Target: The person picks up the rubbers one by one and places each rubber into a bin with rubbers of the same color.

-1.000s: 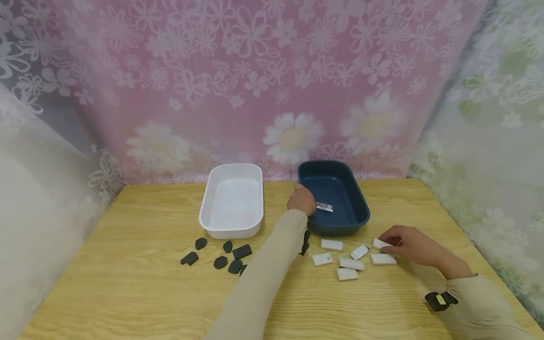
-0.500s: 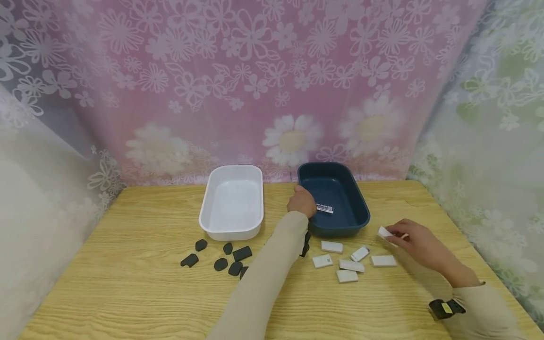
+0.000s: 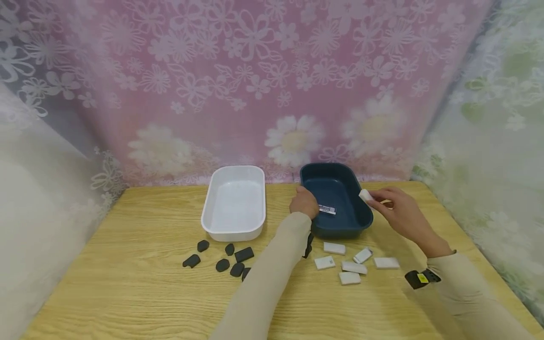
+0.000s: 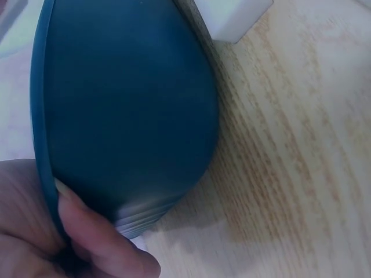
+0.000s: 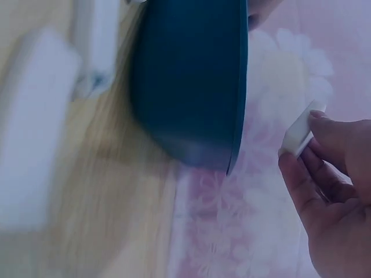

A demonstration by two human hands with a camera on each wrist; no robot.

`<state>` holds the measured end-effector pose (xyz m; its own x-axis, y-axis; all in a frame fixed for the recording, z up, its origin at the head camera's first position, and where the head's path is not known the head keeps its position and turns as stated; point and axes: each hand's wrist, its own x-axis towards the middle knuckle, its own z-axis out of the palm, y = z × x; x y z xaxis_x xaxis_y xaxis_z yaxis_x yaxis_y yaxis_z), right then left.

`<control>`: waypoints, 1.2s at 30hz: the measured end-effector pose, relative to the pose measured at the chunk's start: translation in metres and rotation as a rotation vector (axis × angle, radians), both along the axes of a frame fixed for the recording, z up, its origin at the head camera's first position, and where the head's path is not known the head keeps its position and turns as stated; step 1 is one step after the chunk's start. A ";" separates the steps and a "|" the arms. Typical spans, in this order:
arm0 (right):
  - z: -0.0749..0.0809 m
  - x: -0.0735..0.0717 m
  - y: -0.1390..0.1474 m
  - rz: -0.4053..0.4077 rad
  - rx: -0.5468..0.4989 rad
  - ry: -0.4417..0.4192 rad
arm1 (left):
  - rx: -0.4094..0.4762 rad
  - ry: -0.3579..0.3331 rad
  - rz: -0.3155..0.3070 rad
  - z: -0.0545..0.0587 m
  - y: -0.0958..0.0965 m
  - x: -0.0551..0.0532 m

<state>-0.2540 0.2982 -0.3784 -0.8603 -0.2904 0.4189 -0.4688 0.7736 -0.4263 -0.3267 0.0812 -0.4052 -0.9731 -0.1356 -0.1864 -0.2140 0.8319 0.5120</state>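
Note:
My left hand (image 3: 303, 203) holds the left rim of a dark blue plastic basin (image 3: 340, 232); in the left wrist view its fingers curl over the edge of the basin (image 4: 127, 98). A small white rectangular block (image 3: 364, 195) is pinched between the thumb and fingers of my right hand (image 3: 399, 212), raised at the basin's right rim. The right wrist view has the block (image 5: 298, 136) outside the rim, apart from the basin wall (image 5: 185, 81). Inside the basin a printed label (image 3: 327, 210) shows, partly covered by my left hand.
Several similar white blocks (image 3: 334, 248) lie on the wooden table (image 3: 140, 293) in front of the basin. Left of it stands a white basin (image 3: 233, 235), with several small black pieces (image 3: 244, 255) before it. My left forearm hides part of this group. A floral curtain (image 3: 204, 118) hangs behind.
My right hand has lifted the white block off the table and carried it up and left to the blue basin's right rim. My left hand stays on the basin.

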 end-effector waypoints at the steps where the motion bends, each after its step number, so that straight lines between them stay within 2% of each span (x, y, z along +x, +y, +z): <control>1: 0.000 -0.005 -0.005 0.011 -0.003 -0.011 | -0.005 0.001 -0.001 0.000 0.000 0.000; 9: -0.011 -0.045 -0.033 0.076 0.038 -0.068 | -0.045 0.000 0.011 -0.003 0.001 0.000; 17: -0.025 -0.071 -0.050 0.146 0.145 -0.130 | -0.063 0.010 0.043 -0.006 0.003 0.000; 22: -0.030 -0.081 -0.057 0.145 0.189 -0.142 | -0.086 -0.002 0.038 -0.002 0.002 -0.002; 27: -0.032 -0.085 -0.061 0.122 0.198 -0.213 | -0.086 -0.010 0.041 0.001 0.003 -0.001; 36: -0.039 -0.090 -0.064 0.137 0.244 -0.271 | -0.089 -0.017 0.039 -0.002 0.002 -0.002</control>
<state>-0.3438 0.2338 -0.4171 -0.8768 -0.4730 0.0863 -0.4701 0.8057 -0.3604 -0.3286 0.0833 -0.4071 -0.9635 -0.1899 -0.1886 -0.2551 0.8647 0.4326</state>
